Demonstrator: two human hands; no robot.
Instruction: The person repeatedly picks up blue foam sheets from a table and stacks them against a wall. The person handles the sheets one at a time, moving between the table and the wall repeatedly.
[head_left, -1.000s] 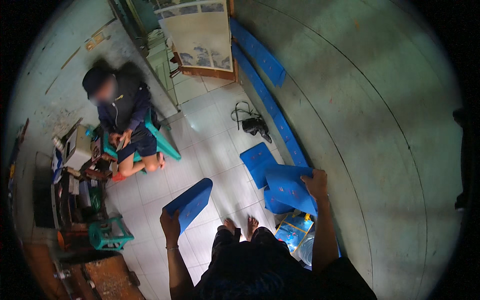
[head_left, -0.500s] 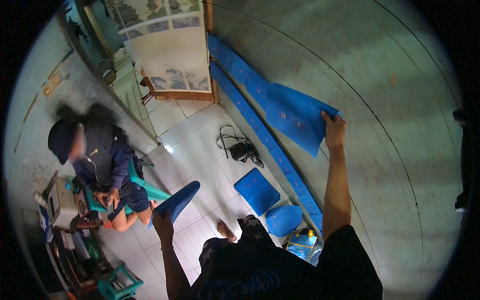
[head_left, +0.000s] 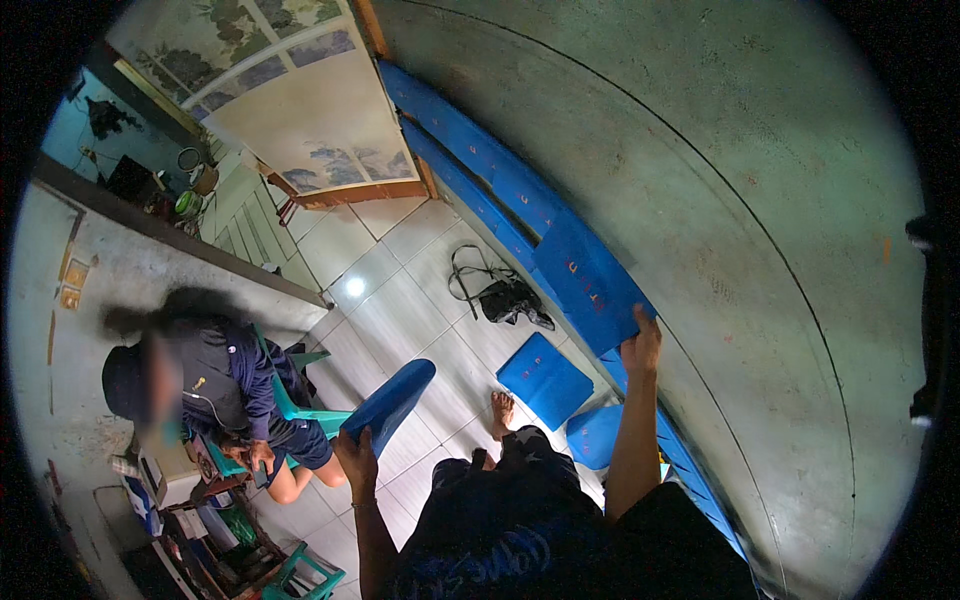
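Observation:
My left hand grips a folded blue fabric bundle by its lower end, held above the tiled floor. On the other side, my right hand pinches the near corner of a flat blue fabric sheet with small red marks. That sheet lies along the upper blue row beside the wall, partly overlapping it. Below runs a second blue row. Near my bare foot, a blue stack rests on the floor, with another blue piece partly hidden by my right arm.
A black bag with straps lies on the tiles. At left, a person in dark clothes sits on a green chair holding a phone. A green stool and cluttered shelf stand nearby. A patterned panel stands at the back.
My right hand has lowered the blue sheet toward the row, where it now lies flatter. My left hand still holds the folded bundle. The view has shifted.

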